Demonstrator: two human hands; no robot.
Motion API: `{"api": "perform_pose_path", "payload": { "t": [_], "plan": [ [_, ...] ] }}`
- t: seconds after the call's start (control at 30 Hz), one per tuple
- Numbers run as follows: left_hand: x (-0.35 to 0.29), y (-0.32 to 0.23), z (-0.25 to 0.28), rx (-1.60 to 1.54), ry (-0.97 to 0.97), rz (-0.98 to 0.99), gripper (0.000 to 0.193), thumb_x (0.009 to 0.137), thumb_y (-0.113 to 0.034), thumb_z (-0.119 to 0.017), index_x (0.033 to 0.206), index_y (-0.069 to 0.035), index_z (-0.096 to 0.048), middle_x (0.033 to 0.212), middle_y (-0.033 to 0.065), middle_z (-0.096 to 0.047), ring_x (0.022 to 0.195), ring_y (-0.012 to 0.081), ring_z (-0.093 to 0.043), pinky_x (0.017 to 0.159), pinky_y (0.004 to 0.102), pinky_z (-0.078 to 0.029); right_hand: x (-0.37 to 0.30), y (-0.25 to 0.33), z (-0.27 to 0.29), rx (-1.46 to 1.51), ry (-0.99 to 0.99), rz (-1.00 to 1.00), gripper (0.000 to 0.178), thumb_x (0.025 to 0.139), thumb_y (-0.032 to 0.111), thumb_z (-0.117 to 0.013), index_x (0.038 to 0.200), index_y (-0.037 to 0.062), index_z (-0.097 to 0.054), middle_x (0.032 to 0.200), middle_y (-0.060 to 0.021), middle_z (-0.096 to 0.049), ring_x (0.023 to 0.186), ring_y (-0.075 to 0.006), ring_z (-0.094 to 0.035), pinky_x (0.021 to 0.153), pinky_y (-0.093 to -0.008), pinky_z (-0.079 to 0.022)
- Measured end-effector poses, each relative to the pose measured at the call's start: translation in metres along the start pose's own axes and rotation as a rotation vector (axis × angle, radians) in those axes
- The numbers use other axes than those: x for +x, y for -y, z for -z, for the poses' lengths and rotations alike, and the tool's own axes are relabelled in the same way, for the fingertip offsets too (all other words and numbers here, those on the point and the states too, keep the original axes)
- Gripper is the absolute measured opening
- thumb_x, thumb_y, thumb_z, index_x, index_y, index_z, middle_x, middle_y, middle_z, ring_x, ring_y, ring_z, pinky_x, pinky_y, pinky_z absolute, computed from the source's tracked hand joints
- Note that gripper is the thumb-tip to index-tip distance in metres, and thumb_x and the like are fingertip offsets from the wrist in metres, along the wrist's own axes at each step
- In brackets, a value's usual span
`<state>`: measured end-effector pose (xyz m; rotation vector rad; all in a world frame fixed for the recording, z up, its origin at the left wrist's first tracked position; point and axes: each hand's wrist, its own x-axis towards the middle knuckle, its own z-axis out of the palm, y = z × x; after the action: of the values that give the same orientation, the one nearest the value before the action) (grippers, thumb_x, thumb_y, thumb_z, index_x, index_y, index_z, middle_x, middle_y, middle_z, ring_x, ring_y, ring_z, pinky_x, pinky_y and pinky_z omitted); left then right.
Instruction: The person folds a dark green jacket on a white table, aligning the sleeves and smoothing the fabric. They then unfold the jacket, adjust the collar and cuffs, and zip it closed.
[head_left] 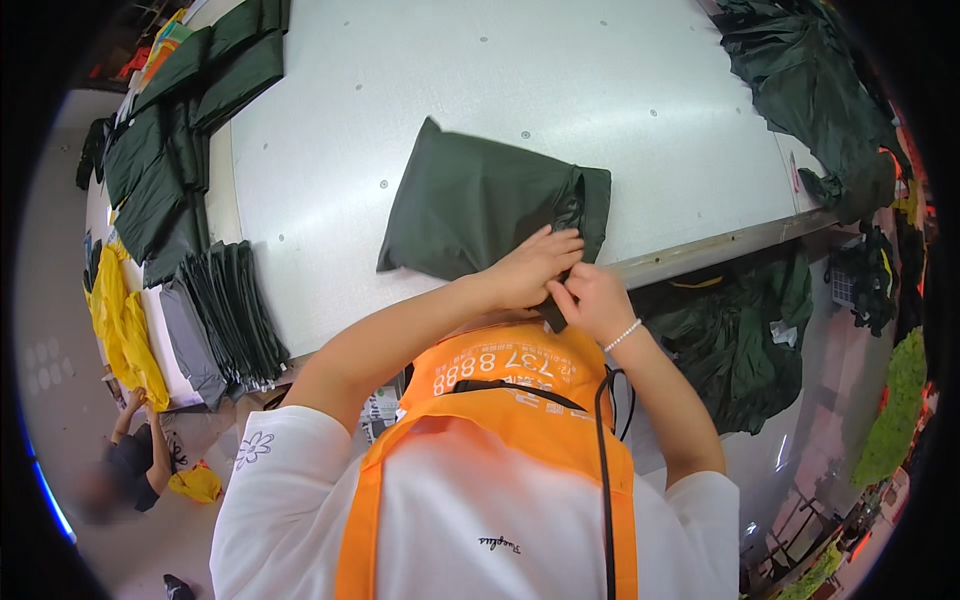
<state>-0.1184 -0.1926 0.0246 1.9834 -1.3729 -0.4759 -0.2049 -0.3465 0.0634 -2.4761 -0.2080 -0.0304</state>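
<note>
- White shirt point(450, 500) and orange apron point(560, 435), worn at the table point(330, 130).
- Left hand point(540, 268), fingers outstretched, rests on green cloth point(470, 200) at the table's near edge.
- Right hand point(597, 300), fingers curled, at the cloth's corner; cannot tell whether gripping.

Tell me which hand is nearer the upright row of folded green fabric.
Left. The left hand lies on the green bundle, right of the row; the right hand is farther right, by its edge.
</note>
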Motion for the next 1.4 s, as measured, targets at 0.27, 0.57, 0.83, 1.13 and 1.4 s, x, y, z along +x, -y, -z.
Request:
{"api": "perform_pose_path", "payload": {
  "t": [0.27, 0.57, 0.83, 1.13, 1.4],
  "plan": [
    [0.031, 0.005, 0.038, 0.551, -0.12, 0.2, 0.078, 0.077, -0.05, -0.06, 0.135, -0.001, -0.041, 0.145, 0.0168, -0.033, 0.137, 0.0286, -0.026, 0.112, 0.0476, -0.017, 0.007, -0.019, 0.013, -0.109, -0.223, -0.286, 0.029, 0.082, 0.014, -0.063, 0.107, 0.0089, -0.052, 0.096, -0.0135, -0.052, 0.077, -0.0359, -0.056, 0.065, -0.0433, -0.049],
    [0.05, 0.001, 0.027, 0.634, -0.124, 0.414, 0.101, 0.069, -0.069, -0.059, 0.14, -0.003, -0.034, 0.15, 0.0195, -0.022, 0.14, 0.0318, -0.019, 0.11, 0.0562, -0.013, 0.049, -0.046, 0.007, -0.252, -0.25, -0.456, 0.011, 0.086, 0.016, -0.053, 0.08, 0.0059, -0.053, 0.073, -0.0159, -0.061, 0.069, -0.0373, -0.061, 0.062, -0.0466, -0.049],
    [0.041, 0.035, 0.014, 0.678, -0.075, 0.398, 0.088, 0.072, -0.042, -0.064, 0.14, 0.002, -0.03, 0.147, 0.0261, -0.024, 0.137, 0.0361, -0.024, 0.108, 0.0536, -0.019, 0.071, -0.016, -0.024, -0.442, -0.026, -0.058, 0.003, 0.076, 0.007, -0.054, 0.074, 0.0062, -0.055, 0.067, -0.0106, -0.061, 0.061, -0.0269, -0.064, 0.052, -0.0374, -0.051],
    [0.041, 0.058, 0.05, 0.682, -0.093, 0.333, 0.059, 0.09, -0.038, -0.05, 0.139, -0.007, -0.036, 0.141, 0.0136, -0.041, 0.126, 0.0329, -0.042, 0.104, 0.0454, -0.032, 0.085, -0.037, -0.013, -0.138, -0.264, -0.085, 0.01, 0.08, 0.002, -0.057, 0.089, -0.0012, -0.059, 0.102, -0.0164, -0.057, 0.097, -0.0321, -0.056, 0.078, -0.039, -0.047],
    [0.049, 0.056, 0.041, 0.632, -0.123, 0.415, 0.063, 0.088, -0.041, -0.052, 0.139, -0.007, -0.036, 0.139, 0.0156, -0.042, 0.123, 0.034, -0.043, 0.1, 0.0445, -0.034, 0.093, -0.045, -0.018, -0.046, -0.177, -0.107, 0.014, 0.081, 0.003, -0.059, 0.094, -0.0009, -0.056, 0.098, -0.0148, -0.058, 0.093, -0.0336, -0.055, 0.078, -0.0395, -0.047]
  ]
}}
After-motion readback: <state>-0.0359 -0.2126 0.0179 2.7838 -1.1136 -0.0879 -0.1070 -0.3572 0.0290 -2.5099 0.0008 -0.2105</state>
